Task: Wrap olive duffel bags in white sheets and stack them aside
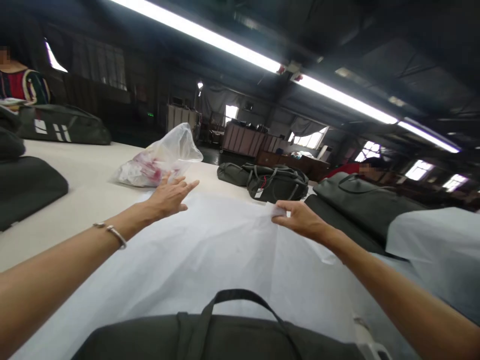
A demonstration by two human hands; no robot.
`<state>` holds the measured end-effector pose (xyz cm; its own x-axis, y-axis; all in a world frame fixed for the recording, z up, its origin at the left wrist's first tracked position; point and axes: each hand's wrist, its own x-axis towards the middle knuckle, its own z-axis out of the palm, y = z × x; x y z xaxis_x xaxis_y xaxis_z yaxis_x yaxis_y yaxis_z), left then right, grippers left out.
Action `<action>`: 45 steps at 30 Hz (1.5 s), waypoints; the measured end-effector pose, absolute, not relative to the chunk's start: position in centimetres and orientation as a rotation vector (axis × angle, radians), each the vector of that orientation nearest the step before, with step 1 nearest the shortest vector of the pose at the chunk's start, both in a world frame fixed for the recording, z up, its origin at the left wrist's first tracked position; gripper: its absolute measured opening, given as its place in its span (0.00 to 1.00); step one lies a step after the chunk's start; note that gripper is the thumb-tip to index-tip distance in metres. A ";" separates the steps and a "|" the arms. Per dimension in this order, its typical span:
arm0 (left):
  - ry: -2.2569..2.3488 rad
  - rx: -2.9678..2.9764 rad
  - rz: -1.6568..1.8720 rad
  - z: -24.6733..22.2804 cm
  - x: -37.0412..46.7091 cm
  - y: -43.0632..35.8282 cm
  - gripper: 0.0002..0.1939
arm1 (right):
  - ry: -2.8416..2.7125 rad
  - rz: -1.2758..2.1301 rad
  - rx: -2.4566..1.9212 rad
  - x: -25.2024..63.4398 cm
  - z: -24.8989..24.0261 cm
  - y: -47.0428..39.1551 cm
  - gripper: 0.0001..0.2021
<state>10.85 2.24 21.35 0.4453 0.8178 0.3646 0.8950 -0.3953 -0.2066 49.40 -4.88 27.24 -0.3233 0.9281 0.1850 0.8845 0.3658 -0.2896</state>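
A large white sheet, thin and slightly creased, is spread over the table in front of me. My right hand pinches its far right edge between thumb and fingers. Fingers spread, my left hand is over the sheet's far left part; whether it touches the sheet I cannot tell. Just beyond that hand lies a clear plastic bag with white and dark red contents. Closest to me, a dark bag with a looped handle rests at the sheet's near edge, partly cut off by the frame.
Dark bags with tags stand at the table's far edge. More dark bags sit at the left, and another at the right beside white sheeting. One person is at far left, another behind the right-hand bags.
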 end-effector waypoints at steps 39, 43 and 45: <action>-1.348 -2.498 -0.596 23.9 2.7 -28.8 0.14 | -2.209 -0.472 -1.296 46.1 22.6 -40.5 0.13; -1.294 -2.377 -0.610 23.9 0.4 -29.1 0.19 | -2.221 -0.456 -1.333 46.4 22.3 -40.7 0.13; -1.217 -2.331 -0.626 23.9 -0.7 -29.8 0.19 | -2.226 -0.441 -1.337 46.6 22.2 -40.9 0.12</action>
